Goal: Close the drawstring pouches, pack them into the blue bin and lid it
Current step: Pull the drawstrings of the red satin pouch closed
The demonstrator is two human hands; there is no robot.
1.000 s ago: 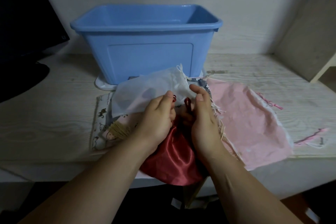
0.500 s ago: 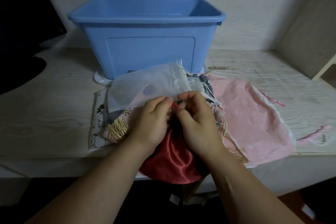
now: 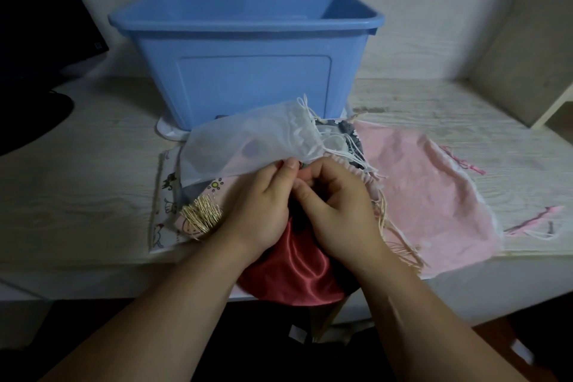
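Observation:
A red satin pouch (image 3: 291, 270) hangs over the table's front edge. My left hand (image 3: 263, 205) and my right hand (image 3: 335, 205) meet at its top, both with fingers curled and pinching its mouth or cord; the cord itself is hidden by my fingers. A sheer white pouch (image 3: 248, 143) lies just behind my hands, over a cartoon-print pouch (image 3: 167, 195) and a dark patterned one (image 3: 344, 130). A large pink pouch (image 3: 428, 192) lies flat to the right. The open blue bin (image 3: 248, 71) stands behind the pile on a white lid (image 3: 169, 132).
A dark monitor and its base (image 3: 37, 77) fill the left side. A beige shelf panel (image 3: 527, 56) rises at the right. A gold tassel (image 3: 201, 214) and straw-coloured fringe (image 3: 400, 245) trail from the pile. Pink cords (image 3: 533, 223) lie at the right edge.
My right hand went from open beside the pouch mouth to curled against my left hand. Both hands now pinch together at the red pouch's top.

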